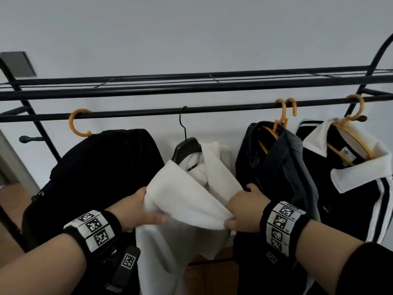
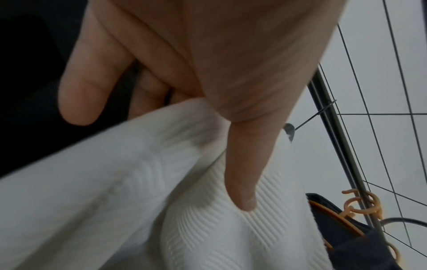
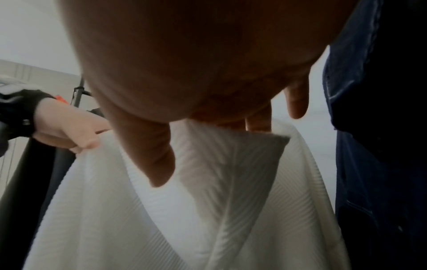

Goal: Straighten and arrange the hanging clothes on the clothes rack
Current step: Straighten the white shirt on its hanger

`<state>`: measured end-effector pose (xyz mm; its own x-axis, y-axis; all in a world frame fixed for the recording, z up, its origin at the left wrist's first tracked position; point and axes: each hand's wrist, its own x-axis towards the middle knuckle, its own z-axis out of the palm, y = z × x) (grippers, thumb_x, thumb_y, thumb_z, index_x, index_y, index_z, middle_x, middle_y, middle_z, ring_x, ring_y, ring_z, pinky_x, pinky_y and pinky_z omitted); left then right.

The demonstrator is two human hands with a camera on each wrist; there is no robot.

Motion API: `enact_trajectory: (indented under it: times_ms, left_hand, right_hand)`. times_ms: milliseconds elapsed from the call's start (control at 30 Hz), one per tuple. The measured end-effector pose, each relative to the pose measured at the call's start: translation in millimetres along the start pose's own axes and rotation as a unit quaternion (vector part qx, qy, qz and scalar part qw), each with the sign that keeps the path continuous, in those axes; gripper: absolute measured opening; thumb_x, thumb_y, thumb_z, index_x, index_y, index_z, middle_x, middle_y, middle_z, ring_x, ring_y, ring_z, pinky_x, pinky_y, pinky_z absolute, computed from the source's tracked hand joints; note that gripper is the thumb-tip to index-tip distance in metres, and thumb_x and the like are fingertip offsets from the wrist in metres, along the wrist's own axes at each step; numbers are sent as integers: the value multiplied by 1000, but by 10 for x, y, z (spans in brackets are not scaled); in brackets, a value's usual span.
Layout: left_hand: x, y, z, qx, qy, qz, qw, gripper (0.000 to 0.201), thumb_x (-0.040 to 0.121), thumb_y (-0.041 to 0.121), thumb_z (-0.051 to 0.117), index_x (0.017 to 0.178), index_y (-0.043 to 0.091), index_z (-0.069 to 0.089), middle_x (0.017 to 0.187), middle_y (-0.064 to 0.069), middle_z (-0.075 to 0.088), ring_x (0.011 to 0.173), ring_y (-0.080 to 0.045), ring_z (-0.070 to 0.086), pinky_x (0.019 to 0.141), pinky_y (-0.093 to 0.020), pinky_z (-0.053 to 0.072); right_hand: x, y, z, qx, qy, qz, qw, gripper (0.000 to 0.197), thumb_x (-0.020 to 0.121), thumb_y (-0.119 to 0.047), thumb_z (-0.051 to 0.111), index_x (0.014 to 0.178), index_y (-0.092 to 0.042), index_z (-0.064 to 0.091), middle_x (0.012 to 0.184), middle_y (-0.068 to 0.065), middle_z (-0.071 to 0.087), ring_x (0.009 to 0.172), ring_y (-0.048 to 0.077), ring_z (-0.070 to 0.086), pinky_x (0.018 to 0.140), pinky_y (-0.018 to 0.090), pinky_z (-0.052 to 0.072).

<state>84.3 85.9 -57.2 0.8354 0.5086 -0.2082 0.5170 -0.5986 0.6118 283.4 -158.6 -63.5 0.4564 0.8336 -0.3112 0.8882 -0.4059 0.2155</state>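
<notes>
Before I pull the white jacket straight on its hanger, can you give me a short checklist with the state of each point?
1. Left hand grips the white jacket front: ok, thumb pressed on fabric.
2. Right hand grips the other side: ok.
3. Black hanger hooked on the rail: ok.
4. Jacket seated evenly on the hanger: not ok, the left shoulder end is bare.
5. Room beside the denim jacket: not ok, the right hand touches it.
6. Lower hem hanging free: cannot tell.

white garment (image 1: 187, 201): ribbed cloth, matt
rack rail (image 1: 212, 109): smooth dark metal
orange hangers (image 1: 282, 116): glossy plastic
navy garment (image 1: 282, 167): denim-like cloth
</notes>
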Motion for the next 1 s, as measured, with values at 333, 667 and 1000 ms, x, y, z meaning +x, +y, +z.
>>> enact_trajectory:
  times_ms: [333,667,1000]
  left_hand:
    - [-321,126,436,-151,-69,48,985,32,75,58,71,99,36,70,86,10,75,77,-7,69,71,-29,52]
    - [-448,62,439,12,-107,188,976,33,85,49,66,117,40,64,109,21,69,99,6,63,87,-14,49]
    - [-368,-605,49,-20,-45,161,986,35,77,64,58,103,42,67,97,19,70,89,3,65,86,-28,56]
  right_hand:
    - [-127,-202,49,422,357,19,833,19,89,-45,62,93,-26,66,97,-10,62,95,11,57,90,35,47]
    - [-271,-719,-237,475,142,109,862,92,72,-78,62,149,-35,36,138,-8,59,124,15,58,101,30,46]
    - [36,-1290,-313,462,183,176,850,114,72,-60,71,157,-39,-3,138,5,58,112,29,64,90,38,55]
